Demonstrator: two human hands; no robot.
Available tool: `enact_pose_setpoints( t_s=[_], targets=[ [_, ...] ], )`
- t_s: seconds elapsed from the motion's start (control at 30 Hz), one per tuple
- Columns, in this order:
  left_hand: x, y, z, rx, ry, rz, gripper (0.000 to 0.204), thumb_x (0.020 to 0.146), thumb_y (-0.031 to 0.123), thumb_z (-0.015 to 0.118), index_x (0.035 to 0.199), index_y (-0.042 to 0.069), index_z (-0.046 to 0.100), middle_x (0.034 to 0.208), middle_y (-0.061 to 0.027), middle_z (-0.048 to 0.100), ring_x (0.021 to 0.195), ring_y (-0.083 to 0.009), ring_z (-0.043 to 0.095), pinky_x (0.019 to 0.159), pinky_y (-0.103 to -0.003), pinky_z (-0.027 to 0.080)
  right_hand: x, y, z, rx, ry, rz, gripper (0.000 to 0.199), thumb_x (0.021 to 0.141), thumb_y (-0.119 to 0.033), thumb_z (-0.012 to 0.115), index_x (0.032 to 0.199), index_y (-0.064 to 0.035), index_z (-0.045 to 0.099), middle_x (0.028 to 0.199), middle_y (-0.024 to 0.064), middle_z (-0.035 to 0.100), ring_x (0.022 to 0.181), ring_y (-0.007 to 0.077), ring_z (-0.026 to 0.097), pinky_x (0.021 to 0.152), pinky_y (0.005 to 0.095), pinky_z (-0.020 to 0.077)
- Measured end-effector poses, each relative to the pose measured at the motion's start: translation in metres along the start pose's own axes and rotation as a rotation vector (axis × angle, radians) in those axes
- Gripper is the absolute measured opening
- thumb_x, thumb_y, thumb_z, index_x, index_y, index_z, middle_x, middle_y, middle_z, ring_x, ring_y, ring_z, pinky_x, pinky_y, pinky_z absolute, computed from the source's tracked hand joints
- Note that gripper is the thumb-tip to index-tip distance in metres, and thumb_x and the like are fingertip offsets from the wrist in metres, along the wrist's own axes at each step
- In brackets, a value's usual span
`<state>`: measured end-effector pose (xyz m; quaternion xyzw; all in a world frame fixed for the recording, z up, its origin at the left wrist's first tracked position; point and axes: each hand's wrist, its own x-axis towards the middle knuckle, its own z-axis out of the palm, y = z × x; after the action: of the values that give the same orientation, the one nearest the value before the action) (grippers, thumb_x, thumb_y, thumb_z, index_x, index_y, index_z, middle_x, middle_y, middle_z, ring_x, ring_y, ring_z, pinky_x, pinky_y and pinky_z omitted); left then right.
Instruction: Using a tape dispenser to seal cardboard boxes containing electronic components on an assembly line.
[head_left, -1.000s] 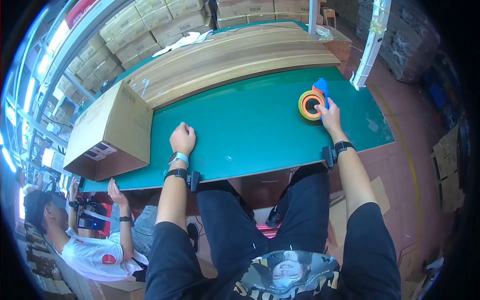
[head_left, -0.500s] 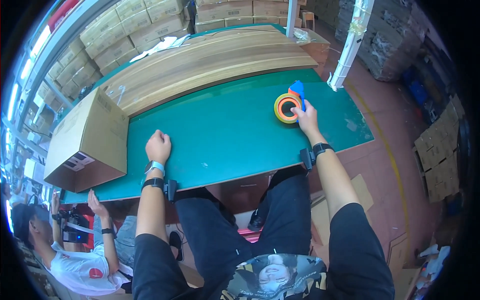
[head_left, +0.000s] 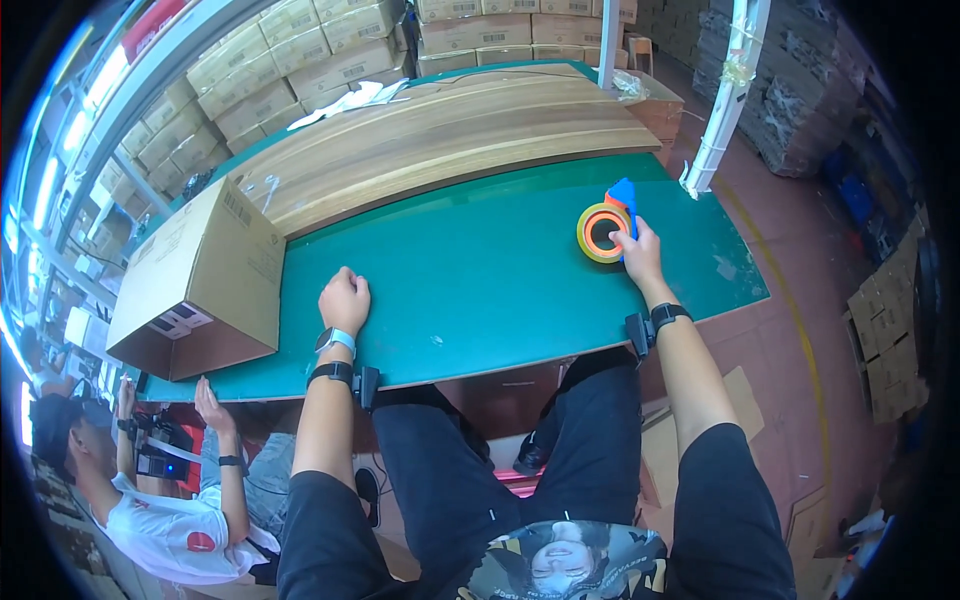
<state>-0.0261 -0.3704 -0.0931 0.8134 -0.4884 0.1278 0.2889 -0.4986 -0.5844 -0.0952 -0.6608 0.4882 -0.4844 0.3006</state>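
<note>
Carton (head_left: 225, 275): on green bench (head_left: 470, 275), near and left of the left fingers (head_left: 352, 281); one end open.
Left hand (head_left: 343, 303): fingers curled into a fist over bench.
Tape dispenser (head_left: 590, 235): yellow-orange roll just left of the right fingers (head_left: 630, 241), blue tip beyond them.
Right hand (head_left: 643, 254): fingers wrapped round blue handle.

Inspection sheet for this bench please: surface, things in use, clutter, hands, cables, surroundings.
Surface: green tabletop; wood-grain board lying along its far part.
Things in use: blue-handled tape dispenser with a yellowish tape roll; cardboard box at the left end, open end toward the near edge.
Clutter: crumpled white item by the board's far edge.
Hands: left hand curled, nothing seen in it; right hand gripping the dispenser.
Cables: thin dark cord along the board's far side.
Surroundings: stacked cartons behind; another person at left.
</note>
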Motion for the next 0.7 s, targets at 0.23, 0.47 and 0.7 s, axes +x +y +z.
enact_pose_setpoints(
  t_s=[0.23, 0.47, 0.7],
  targets=[
    [-0.0011, 0.0009, 0.0008, 0.001, 0.003, -0.002, 0.019, 0.088, 0.024, 0.061, 0.082, 0.005, 0.061, 0.084, -0.0182, 0.068, 0.079, -0.0395, 0.066, 0.071, -0.050, 0.051, -0.0002, -0.0012, 0.0006, -0.024, 0.040, -0.018, 0.046, 0.076, -0.023, 0.073, 0.109, 0.0085, 0.064, 0.098, 0.0234, 0.071, 0.090, 0.0331, 0.070, 0.082, 0.0397, 0.0527],
    [-0.0005, 0.0005, -0.0015, 0.008, -0.005, -0.007, 0.019, 0.088, 0.024, 0.061, 0.083, 0.006, 0.060, 0.084, -0.0182, 0.068, 0.080, -0.0390, 0.066, 0.071, -0.050, 0.051, -0.0014, -0.0047, -0.0008, 0.058, -0.004, 0.057, 0.048, 0.077, -0.022, 0.073, 0.111, 0.0090, 0.063, 0.099, 0.0227, 0.072, 0.091, 0.0295, 0.070, 0.082, 0.0392, 0.0527],
    [-0.0004, -0.0012, 0.0005, 0.011, -0.026, -0.012, 0.019, 0.088, 0.023, 0.061, 0.083, 0.005, 0.060, 0.083, -0.0187, 0.067, 0.079, -0.0399, 0.065, 0.070, -0.050, 0.051, -0.0005, 0.0001, 0.0012, 0.004, 0.030, -0.011, 0.044, 0.077, -0.021, 0.073, 0.108, 0.0078, 0.064, 0.096, 0.0211, 0.072, 0.088, 0.0272, 0.070, 0.080, 0.0379, 0.0527]
  ],
)
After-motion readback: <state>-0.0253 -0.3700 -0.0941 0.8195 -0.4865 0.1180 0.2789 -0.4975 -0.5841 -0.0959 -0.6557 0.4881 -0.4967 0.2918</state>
